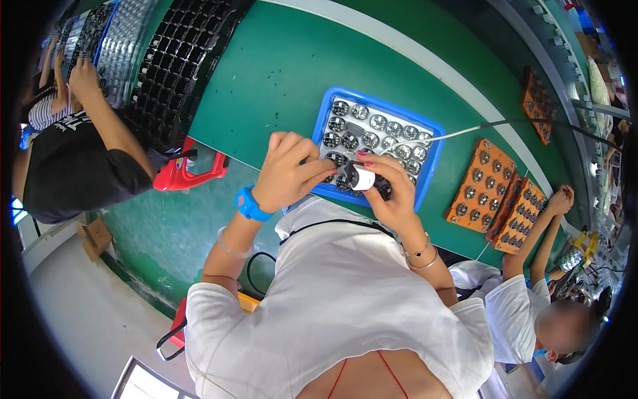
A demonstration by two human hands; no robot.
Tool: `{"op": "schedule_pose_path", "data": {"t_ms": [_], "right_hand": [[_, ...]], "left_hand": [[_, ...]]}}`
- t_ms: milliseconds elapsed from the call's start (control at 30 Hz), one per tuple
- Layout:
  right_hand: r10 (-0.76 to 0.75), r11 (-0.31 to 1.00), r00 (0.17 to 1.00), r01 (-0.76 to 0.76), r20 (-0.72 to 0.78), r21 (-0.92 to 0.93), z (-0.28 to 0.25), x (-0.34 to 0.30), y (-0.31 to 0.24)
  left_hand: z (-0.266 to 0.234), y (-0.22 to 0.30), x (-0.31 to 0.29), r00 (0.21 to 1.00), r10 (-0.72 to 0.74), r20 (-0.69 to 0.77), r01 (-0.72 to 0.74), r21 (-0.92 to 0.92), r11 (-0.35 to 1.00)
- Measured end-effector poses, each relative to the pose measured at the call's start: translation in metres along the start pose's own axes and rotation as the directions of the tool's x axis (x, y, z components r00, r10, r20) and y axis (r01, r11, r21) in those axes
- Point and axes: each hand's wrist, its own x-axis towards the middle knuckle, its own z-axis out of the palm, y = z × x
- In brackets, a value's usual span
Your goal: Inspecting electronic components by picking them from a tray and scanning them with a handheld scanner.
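Note:
Over the near edge of a blue tray (435, 156), my two hands meet at a small black device with a white label (363, 178). My right hand (397, 193) grips it, thumb below and fingers above. My left hand (290, 171), with a blue wristband, is closed in a pinch against the device's left side; whatever its fingertips hold is too small to make out. Round black parts with shiny centres (378, 122) fill the tray in rows on white lining. A white cable (438, 137) comes in from the right and ends close to the device.
Orange fixture boards (480, 186) holding round parts lie to the right. Black compartment trays (179, 63) stand at the far left, and tiny dark bits dot the green table (276, 46). Co-workers sit on both sides; a red stool (193, 169) stands at the left.

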Motion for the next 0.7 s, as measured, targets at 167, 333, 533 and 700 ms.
{"op": "schedule_pose_path", "data": {"t_ms": [167, 333, 533, 700], "right_hand": [[-0.015, 1.000, 1.000, 0.015, 0.003, 0.017, 0.002, 0.001, 0.001], [0.064, 0.980, 0.992, -0.041, -0.112, 0.195, 0.005, -0.009, 0.011], [0.076, 0.977, 0.984, -0.041, -0.160, 0.210, -0.005, 0.001, 0.014], [0.053, 0.988, 0.995, -0.040, -0.087, 0.147, -0.004, 0.009, 0.012]], "left_hand": [[-0.004, 0.006, 0.005, 1.000, -0.016, -0.026, 0.015, -0.046, 0.999], [-0.005, 0.001, 0.004, 1.000, -0.004, 0.030, 0.004, 0.000, 1.000], [-0.003, -0.013, 0.005, 0.993, -0.075, 0.088, 0.078, -0.036, 0.996], [0.005, -0.017, 0.019, 0.989, -0.150, 0.008, 0.150, -0.014, 0.989]]}}
